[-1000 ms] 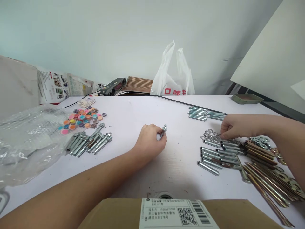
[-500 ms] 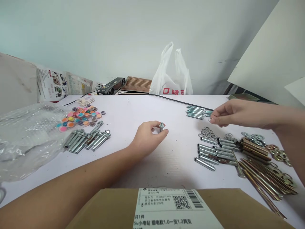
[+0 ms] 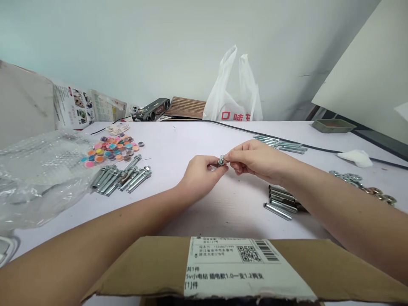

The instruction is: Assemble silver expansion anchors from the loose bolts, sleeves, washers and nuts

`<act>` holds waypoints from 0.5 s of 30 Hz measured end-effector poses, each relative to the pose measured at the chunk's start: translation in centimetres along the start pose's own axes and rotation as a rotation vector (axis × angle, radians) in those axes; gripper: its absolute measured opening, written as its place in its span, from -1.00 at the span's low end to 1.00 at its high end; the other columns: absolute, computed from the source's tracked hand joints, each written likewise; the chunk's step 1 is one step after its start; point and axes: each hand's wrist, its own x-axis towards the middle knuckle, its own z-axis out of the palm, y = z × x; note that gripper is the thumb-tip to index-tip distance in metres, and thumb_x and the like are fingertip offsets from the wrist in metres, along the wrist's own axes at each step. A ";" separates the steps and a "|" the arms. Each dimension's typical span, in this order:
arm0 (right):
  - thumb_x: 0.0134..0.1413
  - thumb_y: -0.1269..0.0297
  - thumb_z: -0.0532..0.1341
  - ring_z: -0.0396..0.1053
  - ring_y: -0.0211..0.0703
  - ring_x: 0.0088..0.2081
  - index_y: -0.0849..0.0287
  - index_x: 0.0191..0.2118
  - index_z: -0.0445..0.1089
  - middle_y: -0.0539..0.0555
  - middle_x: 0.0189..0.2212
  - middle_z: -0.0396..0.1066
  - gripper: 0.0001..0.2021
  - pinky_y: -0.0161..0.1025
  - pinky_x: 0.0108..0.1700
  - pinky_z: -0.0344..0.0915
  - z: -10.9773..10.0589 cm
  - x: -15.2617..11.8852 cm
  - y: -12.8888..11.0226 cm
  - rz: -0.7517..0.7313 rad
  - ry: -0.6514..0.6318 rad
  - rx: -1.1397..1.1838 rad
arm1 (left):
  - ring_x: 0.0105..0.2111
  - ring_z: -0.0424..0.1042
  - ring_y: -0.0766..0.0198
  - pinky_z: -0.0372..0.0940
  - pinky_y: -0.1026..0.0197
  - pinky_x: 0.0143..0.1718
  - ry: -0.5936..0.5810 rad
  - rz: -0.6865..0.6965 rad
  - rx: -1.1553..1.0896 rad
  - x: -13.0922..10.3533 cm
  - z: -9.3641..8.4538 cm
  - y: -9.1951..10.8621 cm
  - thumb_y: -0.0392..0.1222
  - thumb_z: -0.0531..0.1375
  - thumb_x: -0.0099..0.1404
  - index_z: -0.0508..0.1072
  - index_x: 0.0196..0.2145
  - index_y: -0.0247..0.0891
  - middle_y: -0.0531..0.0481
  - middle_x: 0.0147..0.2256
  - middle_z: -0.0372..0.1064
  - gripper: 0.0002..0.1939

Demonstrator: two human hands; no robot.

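Observation:
Pinched upright between the thumb and forefinger of my left hand (image 3: pixel 200 176) is a silver expansion bolt (image 3: pixel 221 162), its top end showing above the fingers. My right hand (image 3: pixel 255 159) meets it from the right, thumb and forefinger closed on a small metal ring, apparently a washer (image 3: pixel 222 157), at the bolt's top. Whether the ring is around the bolt or only touching it I cannot tell. To the left lies a pile of assembled expansion bolts (image 3: pixel 119 177). Loose metal sleeves (image 3: pixel 280 204) lie under my right forearm, which hides part of them.
Silver rods (image 3: pixel 280 144) lie behind my right hand, near a black cable (image 3: pixel 232 129). Washers and nuts (image 3: pixel 350 178) are at right. Colourful discs (image 3: pixel 111 148) and clear plastic wrap (image 3: pixel 41 182) sit left. A cardboard box (image 3: pixel 153 267) stands in front; a white bag (image 3: pixel 229 102) is behind.
My right hand has come left from beside the rods, bringing the small ring to the top of the bolt. My left hand still holds the bolt in the same place.

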 end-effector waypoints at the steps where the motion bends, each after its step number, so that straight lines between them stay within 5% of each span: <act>1: -0.01 0.29 0.16 0.05 -0.36 -0.54 0.26 -0.70 0.13 0.04 -0.65 0.09 -0.66 -0.31 -0.42 0.08 0.0 -0.1 -0.1 -0.003 -0.004 -0.005 | -0.49 0.19 0.39 0.10 0.30 -0.44 -0.001 -0.003 0.004 0.0 0.0 0.0 -0.02 0.13 0.21 0.53 -0.34 -0.22 0.10 -0.48 0.37 -0.74; 15: -0.09 0.31 0.25 0.08 -0.37 -0.56 0.28 -0.64 0.18 0.04 -0.62 0.12 -0.72 -0.31 -0.45 0.13 0.0 0.0 0.1 0.164 0.011 0.184 | -0.39 0.30 0.32 0.16 0.26 -0.32 -0.030 0.047 0.026 0.2 -0.1 -0.6 -0.01 0.10 0.25 0.51 -0.29 -0.24 0.05 -0.37 0.44 -0.71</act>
